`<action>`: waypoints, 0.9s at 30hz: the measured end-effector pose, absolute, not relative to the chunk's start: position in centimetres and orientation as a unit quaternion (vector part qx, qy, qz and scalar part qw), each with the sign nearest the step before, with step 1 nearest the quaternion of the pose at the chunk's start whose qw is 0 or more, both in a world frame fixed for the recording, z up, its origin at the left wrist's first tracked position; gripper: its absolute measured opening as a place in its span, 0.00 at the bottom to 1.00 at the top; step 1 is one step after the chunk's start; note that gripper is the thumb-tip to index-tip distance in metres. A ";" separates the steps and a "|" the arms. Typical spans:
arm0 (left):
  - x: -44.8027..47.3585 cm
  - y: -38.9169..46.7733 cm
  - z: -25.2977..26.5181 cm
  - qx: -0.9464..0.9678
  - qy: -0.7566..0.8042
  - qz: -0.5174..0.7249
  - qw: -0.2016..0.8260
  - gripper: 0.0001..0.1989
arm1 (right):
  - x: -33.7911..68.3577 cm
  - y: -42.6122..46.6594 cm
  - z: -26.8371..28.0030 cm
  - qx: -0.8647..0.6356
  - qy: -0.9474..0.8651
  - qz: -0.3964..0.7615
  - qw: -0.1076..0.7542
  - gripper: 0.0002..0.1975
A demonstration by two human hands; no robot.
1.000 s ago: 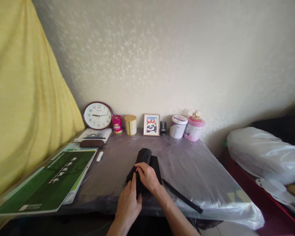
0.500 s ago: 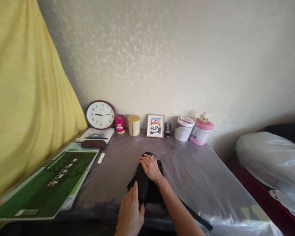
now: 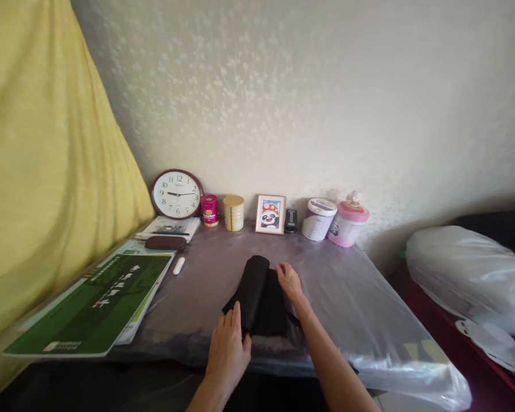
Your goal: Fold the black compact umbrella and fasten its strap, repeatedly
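Note:
A thick black cloth roll [image 3: 254,292] lies lengthwise on the table, with a flat black flap [image 3: 275,309] spread out along its right side. My left hand [image 3: 228,343] grips the near end of the roll, thumb on one side and fingers along its left. Something small and dark shows at that end between thumb and fingers, too small to name. At the flap's far right corner, the curled fingers of my right hand [image 3: 289,281] pinch the cloth edge. A black strap [image 3: 294,320] runs from the flap and passes under my right forearm.
Left on the plastic-covered table [image 3: 326,297] lie a green book [image 3: 90,303], a brown case [image 3: 166,243] and a small white object [image 3: 179,265]. Along the wall stand a clock [image 3: 177,194], a pink can [image 3: 209,210], a yellow-lidded can [image 3: 234,214], a framed panda picture [image 3: 270,214] and two tubs [image 3: 320,220].
My right hand has left the top of the roll and moved right to the flap's far corner. The left hand keeps its place at the near end. The view has shifted slightly.

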State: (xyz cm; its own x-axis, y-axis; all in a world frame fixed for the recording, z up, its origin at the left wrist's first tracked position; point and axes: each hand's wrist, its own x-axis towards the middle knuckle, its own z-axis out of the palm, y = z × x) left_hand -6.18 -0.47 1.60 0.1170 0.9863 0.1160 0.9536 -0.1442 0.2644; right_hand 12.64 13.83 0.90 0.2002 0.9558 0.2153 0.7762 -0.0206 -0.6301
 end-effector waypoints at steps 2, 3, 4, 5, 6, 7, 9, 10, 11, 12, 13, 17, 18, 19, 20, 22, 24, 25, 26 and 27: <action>-6.1 -0.6 2.0 0.741 0.657 0.131 0.057 0.30 | 13.4 12.6 0.6 -0.710 -0.601 0.162 0.328 0.15; -6.1 -0.6 2.2 0.739 0.659 0.130 0.057 0.30 | 13.5 12.1 0.5 -0.711 -0.596 0.176 0.330 0.15; -6.1 -0.7 2.3 0.737 0.661 0.128 0.058 0.30 | 13.5 11.8 0.4 -0.710 -0.591 0.189 0.333 0.15; -6.1 -0.7 2.5 0.737 0.661 0.126 0.059 0.30 | 13.3 11.5 0.5 -0.709 -0.585 0.201 0.338 0.15; -6.1 -0.7 2.5 0.738 0.661 0.124 0.059 0.30 | 13.1 11.4 0.5 -0.709 -0.579 0.212 0.343 0.15; -6.1 -0.8 2.6 0.738 0.661 0.122 0.059 0.30 | 12.9 11.3 0.6 -0.708 -0.573 0.222 0.348 0.15; -6.1 -0.8 2.7 0.738 0.662 0.121 0.058 0.30 | 12.5 11.3 0.9 -0.707 -0.559 0.242 0.359 0.18; -6.1 -0.8 2.7 0.737 0.662 0.121 0.059 0.30 | 12.3 11.3 1.0 -0.706 -0.552 0.253 0.365 0.20; -6.1 -0.8 2.7 0.736 0.663 0.121 0.060 0.30 | 12.1 11.3 1.1 -0.703 -0.546 0.265 0.370 0.22; -6.2 -0.8 2.8 0.735 0.665 0.120 0.064 0.30 | 12.0 11.4 1.2 -0.699 -0.541 0.278 0.376 0.23; -6.2 -0.8 2.9 0.733 0.666 0.121 0.073 0.30 | 11.8 11.3 1.3 -0.694 -0.538 0.291 0.381 0.23; -6.1 -0.8 3.0 0.724 0.666 0.131 0.124 0.30 | 11.0 11.3 1.9 -0.660 -0.529 0.353 0.400 0.19; -6.1 -0.8 3.0 0.722 0.666 0.134 0.132 0.31 | 10.7 11.2 2.1 -0.651 -0.526 0.370 0.403 0.18; -6.1 -0.8 2.9 0.720 0.667 0.135 0.138 0.31 | 10.5 11.2 2.3 -0.643 -0.522 0.388 0.404 0.17; -6.0 -0.7 2.9 0.718 0.668 0.135 0.143 0.31 | 10.2 11.2 2.5 -0.635 -0.518 0.406 0.404 0.15; -6.0 -0.8 2.9 0.713 0.672 0.135 0.151 0.31 | 9.8 11.2 2.9 -0.622 -0.508 0.439 0.403 0.13; -6.0 -0.9 2.9 0.710 0.673 0.136 0.157 0.31 | 9.5 11.1 3.3 -0.612 -0.496 0.466 0.403 0.12; -6.0 -0.9 2.9 0.710 0.672 0.136 0.159 0.31 | 9.4 11.0 3.5 -0.608 -0.490 0.477 0.403 0.11; -6.1 -1.0 2.9 0.710 0.671 0.137 0.161 0.31 | 9.3 10.9 3.6 -0.605 -0.485 0.486 0.404 0.10; -6.1 -1.0 2.9 0.710 0.671 0.138 0.162 0.31 | 9.3 10.8 3.7 -0.602 -0.479 0.494 0.405 0.09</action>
